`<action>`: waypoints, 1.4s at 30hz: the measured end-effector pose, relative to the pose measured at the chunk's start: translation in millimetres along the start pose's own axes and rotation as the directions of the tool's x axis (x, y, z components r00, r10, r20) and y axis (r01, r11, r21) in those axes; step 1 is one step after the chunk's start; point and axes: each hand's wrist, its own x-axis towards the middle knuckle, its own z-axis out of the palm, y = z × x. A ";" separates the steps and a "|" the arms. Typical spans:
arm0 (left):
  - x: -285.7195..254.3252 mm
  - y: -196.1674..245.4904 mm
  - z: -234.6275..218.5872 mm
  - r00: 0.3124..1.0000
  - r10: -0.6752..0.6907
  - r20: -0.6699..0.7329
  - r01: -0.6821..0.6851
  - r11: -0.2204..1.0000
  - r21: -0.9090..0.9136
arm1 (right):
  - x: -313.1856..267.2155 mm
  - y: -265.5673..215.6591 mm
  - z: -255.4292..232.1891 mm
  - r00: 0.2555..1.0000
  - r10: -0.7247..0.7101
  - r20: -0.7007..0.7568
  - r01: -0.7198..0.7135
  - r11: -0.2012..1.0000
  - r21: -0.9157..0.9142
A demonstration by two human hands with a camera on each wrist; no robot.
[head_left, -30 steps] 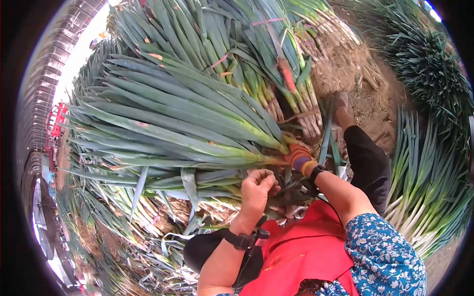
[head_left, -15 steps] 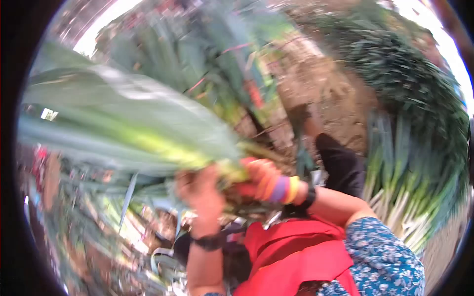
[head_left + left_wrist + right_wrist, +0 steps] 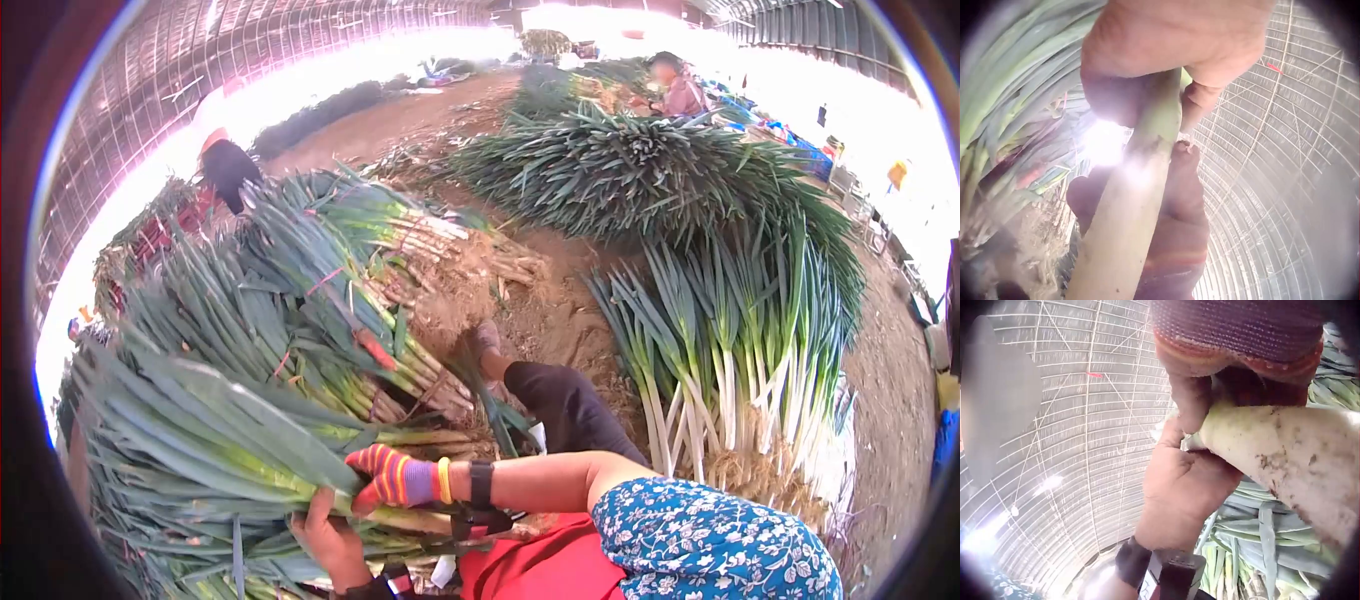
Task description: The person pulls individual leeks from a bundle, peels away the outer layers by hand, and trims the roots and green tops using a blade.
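Observation:
A leek with long green leaves (image 3: 225, 425) is held in front of the body, its leaves spreading to the left. My bare left hand (image 3: 332, 540) grips its stalk just below my right hand in the head view. The right hand (image 3: 398, 478), in a striped orange and purple glove, has its fingers curled round the same stalk, close beside the left. In the left wrist view the pale stalk (image 3: 1125, 212) runs down between the hands. Brown dirt marks the thick white part of the leek (image 3: 1291, 450) in the right wrist view.
Tied leek bundles (image 3: 270, 290) pile up at left, with an orange-handled knife (image 3: 375, 348) on them. Loose leeks (image 3: 740, 350) lie at right, beyond a dirt path (image 3: 580, 300). One person (image 3: 685, 95) is at the back, another (image 3: 232, 172) at far left.
The head view has swung up and to the right, showing more of the shed. The left hand, loose and apart from the leaves a second ago, now grips the leek beside the gloved right hand.

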 end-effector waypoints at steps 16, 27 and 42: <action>21.4 26.4 -75.3 0.948 0.092 -0.304 -0.098 0.995 -0.003 | -136.0 131.3 -169.6 0.806 0.553 -0.208 -0.253 0.005 -0.967; 15.4 19.5 -45.6 0.998 0.045 -0.053 -0.049 0.996 -0.080 | -63.7 61.5 -52.8 0.902 0.359 0.241 -0.259 0.895 -0.365; 4.6 -35.3 -8.6 0.955 -0.286 0.074 0.256 0.925 0.282 | -55.2 80.4 -58.7 0.954 -0.149 -0.258 -0.179 0.407 -0.896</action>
